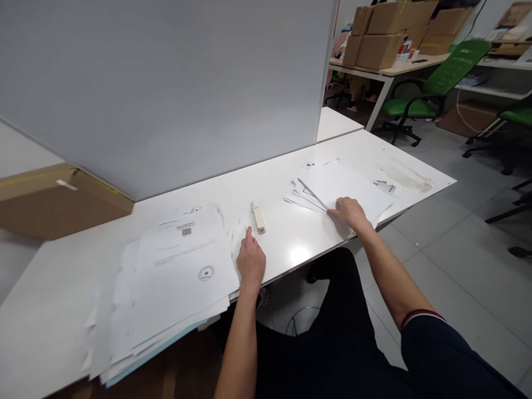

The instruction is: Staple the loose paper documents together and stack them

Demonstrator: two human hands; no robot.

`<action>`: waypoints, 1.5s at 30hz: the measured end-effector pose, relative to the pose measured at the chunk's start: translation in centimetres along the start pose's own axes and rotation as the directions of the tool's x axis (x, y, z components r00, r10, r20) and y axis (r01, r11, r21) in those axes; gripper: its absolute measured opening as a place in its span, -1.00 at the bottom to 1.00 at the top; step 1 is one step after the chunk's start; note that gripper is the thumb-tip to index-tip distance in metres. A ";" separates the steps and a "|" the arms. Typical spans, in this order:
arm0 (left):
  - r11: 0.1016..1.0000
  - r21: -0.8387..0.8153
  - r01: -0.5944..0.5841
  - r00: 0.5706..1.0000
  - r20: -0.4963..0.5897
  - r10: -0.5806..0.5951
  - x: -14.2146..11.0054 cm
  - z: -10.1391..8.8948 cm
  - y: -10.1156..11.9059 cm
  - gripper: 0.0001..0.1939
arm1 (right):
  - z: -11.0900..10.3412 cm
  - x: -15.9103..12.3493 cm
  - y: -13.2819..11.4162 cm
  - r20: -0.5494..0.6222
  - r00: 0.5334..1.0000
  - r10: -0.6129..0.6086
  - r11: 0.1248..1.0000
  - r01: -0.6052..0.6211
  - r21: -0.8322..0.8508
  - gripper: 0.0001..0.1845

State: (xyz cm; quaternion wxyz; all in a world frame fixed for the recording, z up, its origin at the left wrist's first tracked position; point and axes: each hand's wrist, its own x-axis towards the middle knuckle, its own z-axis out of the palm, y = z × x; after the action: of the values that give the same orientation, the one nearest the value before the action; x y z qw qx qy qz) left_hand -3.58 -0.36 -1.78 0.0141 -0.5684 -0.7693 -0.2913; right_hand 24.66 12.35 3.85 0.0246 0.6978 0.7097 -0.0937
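Observation:
My left hand (pixel 251 260) rests by the table's front edge, its index finger pointing forward and nothing visible in it. Just beyond that fingertip lies a small cream-white stapler (pixel 259 219). To its left, a thick, uneven stack of printed papers (pixel 174 288) bears a round star stamp and a small dark square; its near edge overhangs the table. On the right, my right hand (pixel 351 213) grips the near-left edge of a second pile of paper sheets (pixel 349 183), thumb toward the left. That pile's left corners are fanned out, and part of the grip is hidden.
A grey-white panel (pixel 187 94) stands along the back of the white table (pixel 282 244). A cardboard box (pixel 62 199) is at the left. Beyond the right end are green chairs (pixel 453 72) and a desk with stacked cartons (pixel 380 50). Dark smudges mark the tabletop.

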 end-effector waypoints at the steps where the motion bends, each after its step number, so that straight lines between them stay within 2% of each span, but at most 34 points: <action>1: 1.000 -0.005 -0.002 1.000 -0.001 0.002 0.0 0.0 0.0 -0.54 | 0.0 0.1 0.1 0.016 1.000 -0.025 1.000 0.025 -0.006 -0.58; 6: 1.000 -0.020 -0.015 1.000 -0.008 0.014 0.0 0.0 -0.2 -0.53 | -0.5 0.0 0.0 0.057 0.994 -0.088 0.996 0.088 0.002 -0.69; 14: 0.999 -0.038 -0.015 1.000 0.001 0.015 0.0 -0.1 -0.1 -0.53 | -0.1 -1.5 0.5 -0.054 0.996 -0.066 0.988 0.072 0.134 -0.77; 21: 0.999 -0.043 0.008 1.000 0.027 -0.007 0.0 -0.3 0.1 -0.52 | 0.2 -1.8 1.1 -0.067 0.993 -0.093 0.970 0.106 0.217 -0.66; 25: 0.999 -0.039 0.007 1.000 0.021 -0.006 0.0 -0.3 0.1 -0.52 | -0.5 -1.8 1.1 -0.127 0.990 -0.068 0.977 0.092 0.192 -0.69; 28: 0.999 -0.034 0.004 1.000 0.022 -0.003 0.0 -0.4 0.1 -0.52 | -1.2 -1.7 1.4 -0.188 0.981 -0.043 0.991 0.065 0.113 -0.68; 31: 0.999 -0.033 0.001 1.000 0.018 0.000 0.0 -0.4 0.2 -0.52 | -1.7 -1.5 1.6 -0.236 0.966 -0.109 0.994 0.113 0.000 -0.57; 34: 0.999 -0.033 -0.005 1.000 0.018 0.005 0.0 -0.4 0.2 -0.52 | -1.6 -1.4 1.3 -0.196 0.959 -0.204 0.977 0.188 -0.098 -0.43; 37: 1.000 -0.028 -0.008 1.000 0.019 0.009 0.0 -0.4 0.1 -0.51 | -1.0 -1.5 0.3 -0.106 0.961 -0.256 0.960 0.240 -0.142 -0.60; 39: 1.000 -0.026 -0.012 1.000 0.017 0.012 0.1 -0.3 0.0 -0.51 | -0.6 -1.7 -0.4 -0.088 0.958 -0.274 0.955 0.260 -0.142 -0.70; 45: 0.999 -0.030 -0.019 1.000 0.014 0.019 0.1 -0.3 0.0 -0.52 | -0.3 -1.3 -0.9 -0.022 0.968 -0.252 0.967 0.251 -0.046 -0.72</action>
State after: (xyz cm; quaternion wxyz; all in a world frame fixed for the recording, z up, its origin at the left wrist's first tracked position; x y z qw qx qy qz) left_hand -3.67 -0.43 -1.46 0.0029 -0.5778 -0.7596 -0.2984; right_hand 23.78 11.07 4.45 0.0177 0.6029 0.7945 -0.0712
